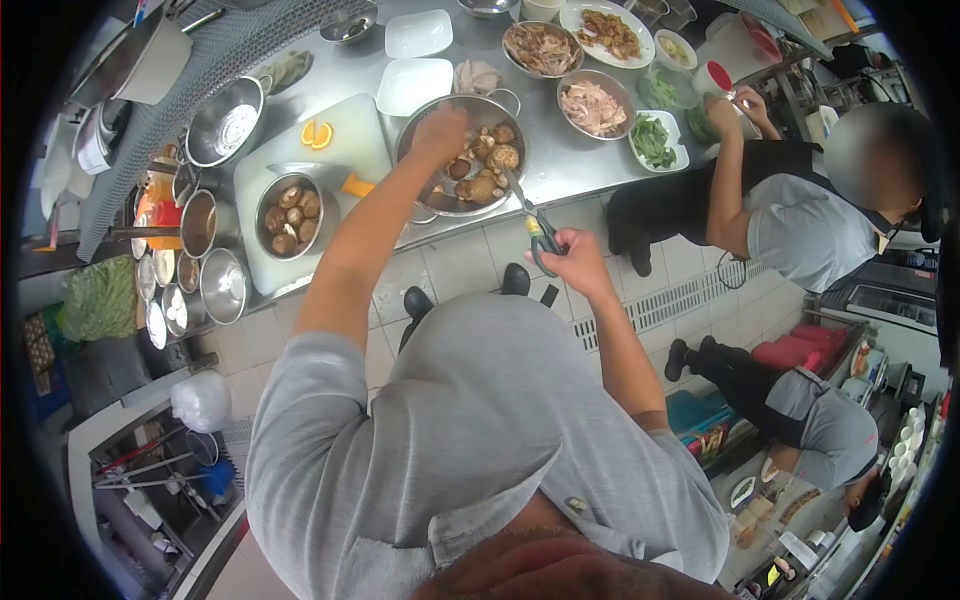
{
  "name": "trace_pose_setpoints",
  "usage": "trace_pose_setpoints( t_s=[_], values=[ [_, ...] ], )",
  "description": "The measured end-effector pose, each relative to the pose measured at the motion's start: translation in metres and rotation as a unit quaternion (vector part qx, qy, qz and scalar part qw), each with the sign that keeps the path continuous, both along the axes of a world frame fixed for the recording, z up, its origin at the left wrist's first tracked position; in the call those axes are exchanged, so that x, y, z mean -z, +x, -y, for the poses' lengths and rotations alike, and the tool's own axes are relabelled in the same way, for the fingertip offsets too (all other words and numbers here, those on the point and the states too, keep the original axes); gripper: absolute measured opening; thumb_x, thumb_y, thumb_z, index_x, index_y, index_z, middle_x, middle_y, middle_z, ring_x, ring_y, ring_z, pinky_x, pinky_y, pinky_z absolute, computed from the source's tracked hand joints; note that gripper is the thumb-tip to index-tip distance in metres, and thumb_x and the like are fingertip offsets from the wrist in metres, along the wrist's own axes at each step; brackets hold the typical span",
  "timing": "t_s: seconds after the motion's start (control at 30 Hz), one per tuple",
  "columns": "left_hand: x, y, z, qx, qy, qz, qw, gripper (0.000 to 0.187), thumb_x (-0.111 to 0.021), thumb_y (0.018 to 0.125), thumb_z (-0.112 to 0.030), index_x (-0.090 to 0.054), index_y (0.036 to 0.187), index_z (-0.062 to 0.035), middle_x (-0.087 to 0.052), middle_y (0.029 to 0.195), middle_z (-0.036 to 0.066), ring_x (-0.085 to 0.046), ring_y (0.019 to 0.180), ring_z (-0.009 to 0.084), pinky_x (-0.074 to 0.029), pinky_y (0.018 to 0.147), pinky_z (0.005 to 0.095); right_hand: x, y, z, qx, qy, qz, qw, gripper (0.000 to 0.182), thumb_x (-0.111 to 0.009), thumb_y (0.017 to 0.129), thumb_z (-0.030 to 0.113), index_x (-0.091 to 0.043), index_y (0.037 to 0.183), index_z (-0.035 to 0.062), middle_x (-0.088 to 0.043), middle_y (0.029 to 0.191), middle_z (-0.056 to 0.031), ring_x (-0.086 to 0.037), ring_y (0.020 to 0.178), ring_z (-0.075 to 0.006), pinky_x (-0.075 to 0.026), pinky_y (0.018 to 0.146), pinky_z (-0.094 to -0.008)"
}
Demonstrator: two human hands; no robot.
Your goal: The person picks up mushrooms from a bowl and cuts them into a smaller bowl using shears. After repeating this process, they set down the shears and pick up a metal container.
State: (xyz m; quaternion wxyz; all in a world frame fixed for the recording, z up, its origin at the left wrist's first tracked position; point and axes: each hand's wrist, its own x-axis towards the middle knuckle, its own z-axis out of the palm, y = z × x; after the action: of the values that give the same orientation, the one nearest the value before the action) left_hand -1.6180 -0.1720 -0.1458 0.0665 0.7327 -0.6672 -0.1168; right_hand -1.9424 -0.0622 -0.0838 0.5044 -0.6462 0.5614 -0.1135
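My right hand point(578, 262) is wrapped round the dark green-and-yellow handles of a pair of scissors point(541, 236). Their blades point up and left over the rim of a steel basin point(412, 192) with loop handles. Brown mushrooms point(484, 183) lie in this basin, mostly on its right side. My left hand point(440, 134) reaches down into the basin's left part, knuckles up, its fingertips hidden below the hand. Left of my forearm, a steel pot point(262, 226) with more whole mushrooms stands on a white cutting board point(358, 128). A knife with a yellow handle point(357, 186) lies beside that pot.
Orange halves point(317, 134) lie on the board. Behind are square white dishes point(415, 87) and bowls of shredded meat point(596, 106). A dish of green leaves point(655, 140) sits near a co-worker point(790, 215) at the right. Another person point(825, 425) bends farther back. Steel pots point(224, 284) stand left.
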Motion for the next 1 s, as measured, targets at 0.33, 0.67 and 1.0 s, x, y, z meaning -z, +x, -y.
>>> trace_pose_setpoints(
  t_s=[0.33,0.67,1.0],
  values=[
    [-0.028,0.03,-0.093,-0.126,0.045,-0.669,0.732,0.044,-0.069,0.095,-0.007,-0.058,0.137,-0.0025,-0.068,0.116,0.006,-0.069,0.093,0.0154,-0.058,0.077,0.0262,-0.023,0.039,0.006,-0.069,-0.086,-0.011,0.994,0.054,-0.093,0.065,0.046,-0.062,0.074,0.0022,-0.061,0.067,-0.0079,-0.056,0.06,-0.0194,-0.047,0.059,-0.0359],
    [-0.028,0.027,-0.111,-0.094,0.048,-0.606,0.789,0.048,-0.065,0.087,0.007,-0.056,0.135,0.007,-0.069,0.111,0.009,-0.068,0.088,0.0137,-0.058,0.08,0.0273,-0.034,0.052,0.006,-0.15,-0.188,-0.078,0.968,0.057,-0.092,0.06,0.048,-0.059,0.068,0.0024,-0.065,0.077,-0.0123,-0.063,0.067,-0.03,-0.05,0.062,-0.0413],
    [-0.026,0.022,-0.113,-0.07,0.099,-0.564,0.817,0.05,-0.067,0.083,0.008,-0.058,0.132,0.0082,-0.071,0.109,0.011,-0.071,0.09,0.0154,-0.059,0.078,0.0271,-0.041,0.058,0.008,-0.189,-0.098,-0.133,0.968,0.058,-0.087,0.066,0.052,-0.062,0.067,0.0001,-0.065,0.067,-0.014,-0.064,0.063,-0.0302,-0.05,0.062,-0.0425]
  ],
)
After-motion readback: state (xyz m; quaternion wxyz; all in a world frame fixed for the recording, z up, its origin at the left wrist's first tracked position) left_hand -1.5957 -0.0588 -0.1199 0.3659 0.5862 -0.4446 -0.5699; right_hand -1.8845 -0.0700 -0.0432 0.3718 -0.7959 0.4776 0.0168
